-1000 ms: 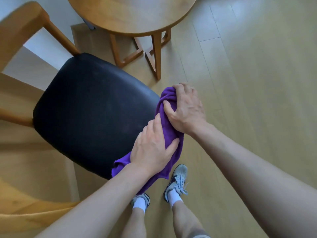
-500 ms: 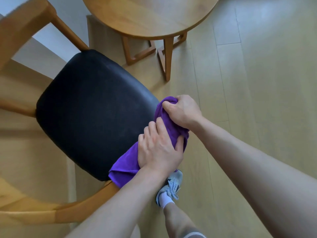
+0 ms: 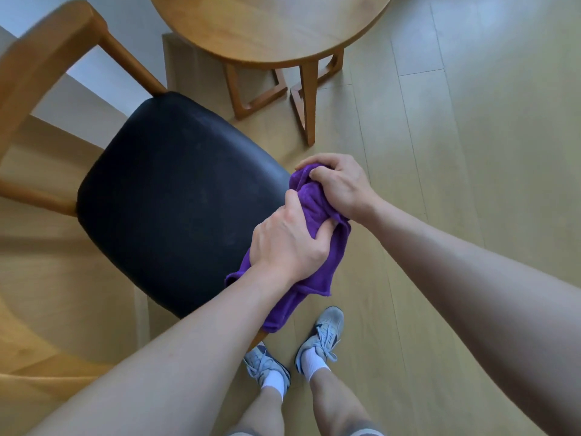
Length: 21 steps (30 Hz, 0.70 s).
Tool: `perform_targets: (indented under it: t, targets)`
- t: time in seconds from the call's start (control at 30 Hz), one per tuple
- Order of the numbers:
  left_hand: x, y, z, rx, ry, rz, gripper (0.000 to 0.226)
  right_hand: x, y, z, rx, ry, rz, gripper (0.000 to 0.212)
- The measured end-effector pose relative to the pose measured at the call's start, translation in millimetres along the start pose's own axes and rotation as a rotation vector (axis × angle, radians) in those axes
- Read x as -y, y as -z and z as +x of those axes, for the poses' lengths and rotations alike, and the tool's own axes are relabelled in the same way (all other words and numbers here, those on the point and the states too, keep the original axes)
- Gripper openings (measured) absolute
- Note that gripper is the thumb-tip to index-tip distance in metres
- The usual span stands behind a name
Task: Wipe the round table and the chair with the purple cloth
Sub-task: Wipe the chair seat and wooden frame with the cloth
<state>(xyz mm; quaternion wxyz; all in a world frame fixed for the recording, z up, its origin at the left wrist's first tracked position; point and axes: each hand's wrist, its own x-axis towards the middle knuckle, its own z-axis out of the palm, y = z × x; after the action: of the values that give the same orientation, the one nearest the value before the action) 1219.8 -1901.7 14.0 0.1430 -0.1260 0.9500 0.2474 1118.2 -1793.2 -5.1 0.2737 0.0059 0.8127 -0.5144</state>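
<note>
While bunched, purple cloth (image 3: 317, 212) in 2 hands.

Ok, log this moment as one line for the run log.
left hand: grips purple cloth | right hand: grips cloth's far end | cloth: bunched at chair seat edge | round table: untouched

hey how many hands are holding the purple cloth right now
2. The left hand grips the purple cloth at the black chair seat's edge; the right hand grips its far end.

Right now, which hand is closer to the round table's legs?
Right. The right hand grips the purple cloth just below the table legs; the left hand grips it lower down.
</note>
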Motion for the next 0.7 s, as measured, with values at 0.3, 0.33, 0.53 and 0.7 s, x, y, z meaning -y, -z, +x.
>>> perform_targets:
  t: [0.3,0.33,0.53,0.7]
  targets:
    - [19.9,1.4,-24.1,0.021,-0.137,-0.118,0.070,-7.8,-11.7,-31.2,-0.287,0.089,-0.244,0.041]
    - [27.5,1.9,-32.8,0.018,-0.171,-0.106,0.076,-11.2,-15.5,-42.0,-0.315,0.121,-0.311,0.048]
    - [65.2,6.2,-86.1,-0.024,-0.308,0.051,0.091,-16.8,-50.9,-111.5,-0.332,0.139,-0.486,0.063]
    - [87.9,8.4,-112.3,-0.004,-0.317,0.090,0.088,-5.2,-72.0,-135.6,-0.371,-0.003,-0.556,0.076]
